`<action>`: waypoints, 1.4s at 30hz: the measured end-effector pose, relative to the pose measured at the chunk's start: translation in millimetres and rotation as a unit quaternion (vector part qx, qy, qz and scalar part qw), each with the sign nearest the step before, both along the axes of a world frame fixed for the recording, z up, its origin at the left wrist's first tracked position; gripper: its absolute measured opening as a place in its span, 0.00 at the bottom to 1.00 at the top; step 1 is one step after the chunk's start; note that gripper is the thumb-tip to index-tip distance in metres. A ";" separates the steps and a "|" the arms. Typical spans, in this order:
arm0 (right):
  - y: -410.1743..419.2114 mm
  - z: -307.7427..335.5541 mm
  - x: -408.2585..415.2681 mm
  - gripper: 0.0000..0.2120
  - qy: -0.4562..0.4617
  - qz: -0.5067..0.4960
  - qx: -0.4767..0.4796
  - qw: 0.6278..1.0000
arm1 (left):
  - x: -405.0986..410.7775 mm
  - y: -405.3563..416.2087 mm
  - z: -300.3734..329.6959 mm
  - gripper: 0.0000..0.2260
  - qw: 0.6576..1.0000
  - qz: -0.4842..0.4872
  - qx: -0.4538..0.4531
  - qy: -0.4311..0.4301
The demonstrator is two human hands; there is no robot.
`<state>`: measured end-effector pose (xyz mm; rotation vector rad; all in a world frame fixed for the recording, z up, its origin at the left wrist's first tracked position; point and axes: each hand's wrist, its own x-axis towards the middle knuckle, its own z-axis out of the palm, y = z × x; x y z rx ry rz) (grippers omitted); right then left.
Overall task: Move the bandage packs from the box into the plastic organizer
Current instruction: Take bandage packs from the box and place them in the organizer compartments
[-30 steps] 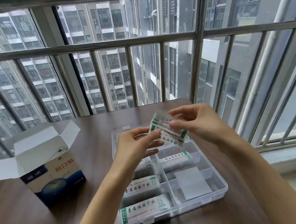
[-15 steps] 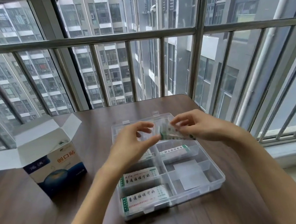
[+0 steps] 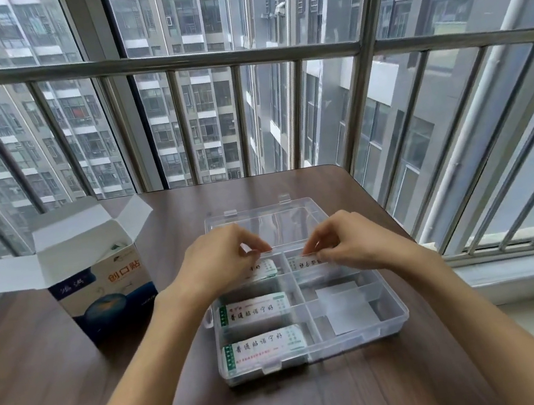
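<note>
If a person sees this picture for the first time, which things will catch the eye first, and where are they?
The two hands meet over the clear plastic organizer at the table's centre: the left hand and right hand each pinch a bandage pack at the middle compartments. Two more packs lie in the near-left compartments. The opened box stands to the left.

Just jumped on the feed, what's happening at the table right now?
A person is sorting bandage packs into a clear plastic organizer on the wooden table. Both hands are over its middle row: the left hand at a pack in the left compartment, the right hand pinching a pack in the right one. Two packs fill nearer left compartments. The open box stands to the left.
</note>
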<state>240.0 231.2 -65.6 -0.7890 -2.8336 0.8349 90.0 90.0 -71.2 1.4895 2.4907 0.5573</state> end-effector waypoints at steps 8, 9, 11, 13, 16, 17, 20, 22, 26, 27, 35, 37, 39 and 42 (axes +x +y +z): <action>-15.5 11.5 -22.1 0.05 -0.052 0.034 0.155 0.986 | -16.1 -10.0 2.6 0.08 1.000 0.012 0.005 -0.013; -19.4 11.9 -26.6 0.06 -0.048 0.038 0.174 0.983 | -19.2 -12.9 3.3 0.08 1.000 0.020 0.003 -0.009; -26.8 13.1 -35.0 0.06 -0.040 0.047 0.214 0.975 | -24.6 -17.8 3.8 0.08 0.999 0.034 0.003 -0.003; -32.0 15.2 -41.8 0.05 -0.039 0.060 0.259 0.963 | -27.5 -20.9 4.1 0.09 0.999 0.044 0.004 -0.001; -35.2 19.3 -48.4 0.06 -0.068 0.086 0.303 0.947 | -28.4 -21.2 4.7 0.10 0.999 0.046 0.004 0.008; -35.2 20.0 -49.7 0.06 -0.083 0.094 0.293 0.948 | -27.9 -20.9 5.0 0.09 0.999 0.051 0.005 0.012; -30.7 22.4 -51.5 0.08 -0.131 0.115 0.221 0.960 | -22.9 -18.3 6.5 0.05 0.997 0.064 0.039 0.031; -24.9 22.7 -52.2 0.07 -0.136 0.114 0.163 0.971 | -15.2 -15.0 8.1 0.06 0.994 0.044 0.087 0.056; -19.2 21.3 -47.0 0.09 -0.115 0.086 0.058 0.988 | 8.5 -1.5 5.2 0.14 0.991 -0.040 0.001 0.124; -18.6 21.4 -44.8 0.10 -0.116 0.075 0.048 0.989 | 13.0 1.4 2.0 0.15 0.989 -0.050 -0.024 0.136; -23.5 42.6 -32.9 0.05 -0.205 -0.052 0.183 0.960 | 20.1 6.5 -5.3 0.17 0.982 -0.043 -0.032 0.179; -34.1 43.1 -36.1 0.09 -0.258 -0.047 0.190 0.946 | 21.1 7.0 -5.1 0.17 0.982 -0.040 -0.031 0.184; -38.7 43.0 -43.0 0.12 -0.296 -0.049 0.161 0.940 | 21.6 6.7 -5.3 0.17 0.981 -0.040 -0.031 0.188; -34.5 45.8 -53.2 0.15 -0.367 -0.042 0.091 0.925 | 22.2 5.7 -6.2 0.17 0.982 -0.032 -0.024 0.185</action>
